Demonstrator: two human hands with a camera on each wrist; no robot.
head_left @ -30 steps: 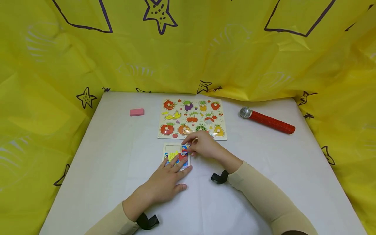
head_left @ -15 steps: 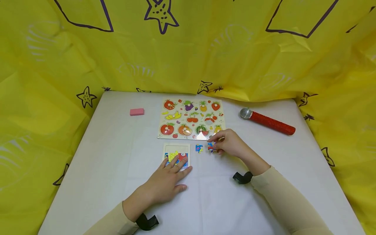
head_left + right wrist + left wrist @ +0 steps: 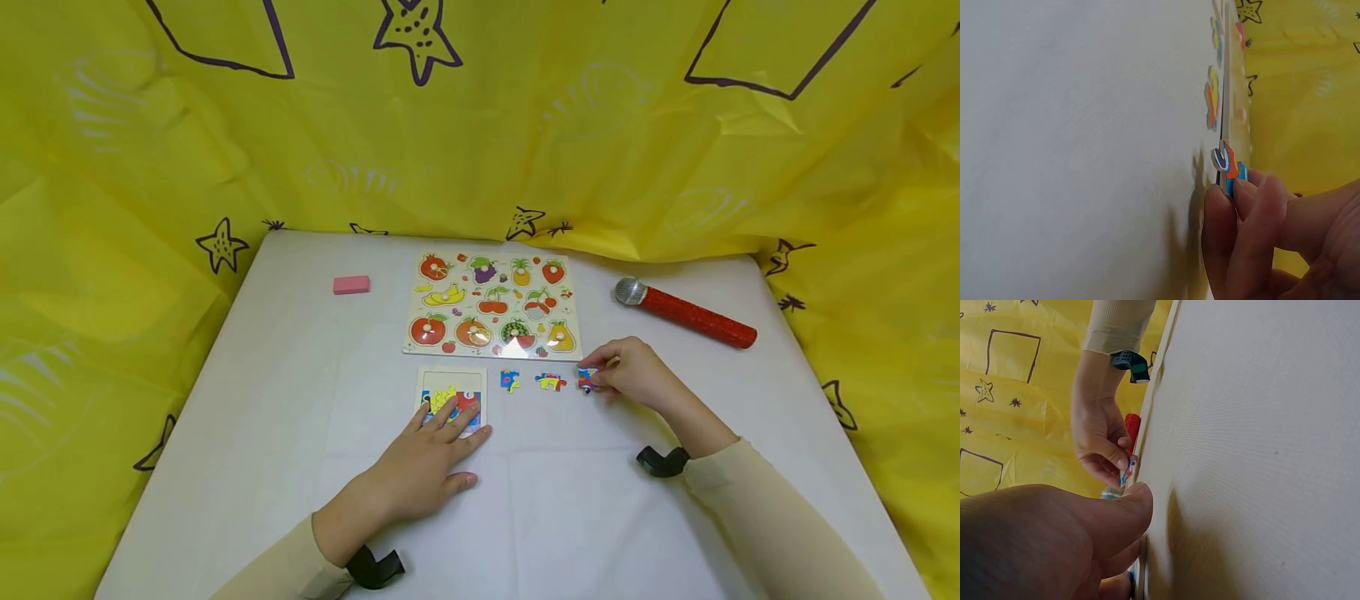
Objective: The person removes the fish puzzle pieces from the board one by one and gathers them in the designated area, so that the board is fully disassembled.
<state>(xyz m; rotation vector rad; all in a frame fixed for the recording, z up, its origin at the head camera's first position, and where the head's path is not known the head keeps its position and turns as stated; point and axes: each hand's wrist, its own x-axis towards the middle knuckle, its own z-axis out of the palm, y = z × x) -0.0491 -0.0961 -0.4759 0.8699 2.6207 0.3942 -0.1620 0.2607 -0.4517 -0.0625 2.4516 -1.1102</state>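
My left hand rests with spread, straight fingers on the lower part of a small jigsaw tray. Yellow, red and blue pieces fill that lower part, partly covered by the fingers; the upper part shows bare board. To the right, my right hand pinches a blue and red jigsaw piece between thumb and fingers. In the right wrist view this jigsaw piece is held on edge beside the tabletop. Between tray and right hand lie a blue and yellow piece and a yellow and red piece.
A fruit peg puzzle board lies just behind the tray. A red microphone is at the back right, a pink block at the back left. Yellow patterned cloth hangs around the white table.
My right hand has moved from the tray's upper right corner off to the right, carrying the jigsaw piece. The two loose pieces have come into view behind it. My left hand has stayed put.
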